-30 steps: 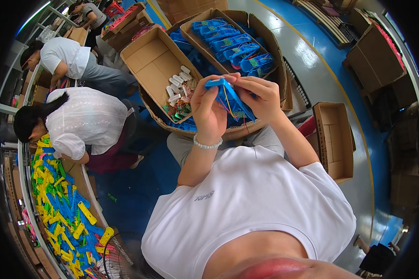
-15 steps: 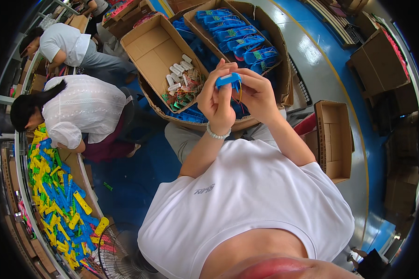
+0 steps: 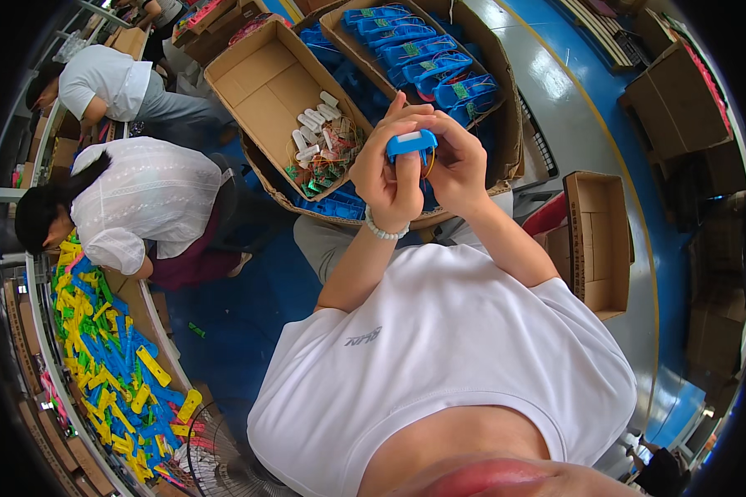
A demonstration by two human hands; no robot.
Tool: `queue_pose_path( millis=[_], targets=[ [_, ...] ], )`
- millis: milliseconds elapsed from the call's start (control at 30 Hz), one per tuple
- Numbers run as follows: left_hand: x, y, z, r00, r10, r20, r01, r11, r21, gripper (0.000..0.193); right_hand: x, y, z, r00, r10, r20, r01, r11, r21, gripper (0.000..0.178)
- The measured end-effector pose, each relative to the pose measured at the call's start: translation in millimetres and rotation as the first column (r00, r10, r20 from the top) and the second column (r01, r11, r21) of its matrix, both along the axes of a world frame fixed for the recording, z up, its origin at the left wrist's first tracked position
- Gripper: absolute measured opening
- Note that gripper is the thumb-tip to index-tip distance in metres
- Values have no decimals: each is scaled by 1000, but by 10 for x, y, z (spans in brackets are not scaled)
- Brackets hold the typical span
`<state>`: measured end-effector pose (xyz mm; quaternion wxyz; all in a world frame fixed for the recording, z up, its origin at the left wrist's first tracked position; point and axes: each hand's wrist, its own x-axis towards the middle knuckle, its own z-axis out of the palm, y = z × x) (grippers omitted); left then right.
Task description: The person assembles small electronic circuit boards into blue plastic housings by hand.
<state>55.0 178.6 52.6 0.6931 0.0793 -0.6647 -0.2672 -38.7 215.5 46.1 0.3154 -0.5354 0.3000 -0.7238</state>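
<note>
Both my hands are raised over the boxes, closed round a blue plastic housing (image 3: 425, 142) with a white piece set in its upper face. My left hand (image 3: 383, 184) holds it from the left, thumb pressed up against its near side; a beaded bracelet (image 3: 384, 230) is on that wrist. From the right, my right hand (image 3: 462, 166) wraps its fingers round the back of the same housing. A yellow wire (image 3: 430, 168) hangs from it between my palms. Part of the housing is hidden by my fingers.
Ahead, a big carton (image 3: 512, 108) holds a box (image 3: 253, 76) of white pieces (image 3: 308, 153) and green circuit boards, plus a tray of wired blue housings (image 3: 419, 51). An empty carton (image 3: 603, 248) stands right. Left, co-workers (image 3: 153, 190) bend over coloured parts (image 3: 116, 356); a fan (image 3: 224, 455) is near.
My fingers have closed further round the blue housing, and my right hand has curled in nearer to my left. The housing has turned slightly.
</note>
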Motion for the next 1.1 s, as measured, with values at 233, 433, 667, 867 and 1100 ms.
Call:
queue_pose_path(
  millis=[233,433,667,867,1100],
  targets=[
    [-46,16,-33,999,51,4,-51,995,87,21,-74,-112,-206,951,-198,-239,169,976,-137,37],
    [-84,-3,-100,999,-12,-36,17,989,148,20,-132,-110,-133,916,-260,-306,202,957,-210,39],
    [55,36,80,972,-172,-159,208,945,252,22,-304,-124,-2,957,3,-290,-31,995,-91,31],
    [183,69,184,745,-369,-556,659,534,529,26,-486,-144,54,930,156,-332,-190,979,-70,20],
    [197,152,135,632,-372,-679,775,322,544,27,-532,-34,62,830,-180,-527,-18,937,-349,27]
  ],
)
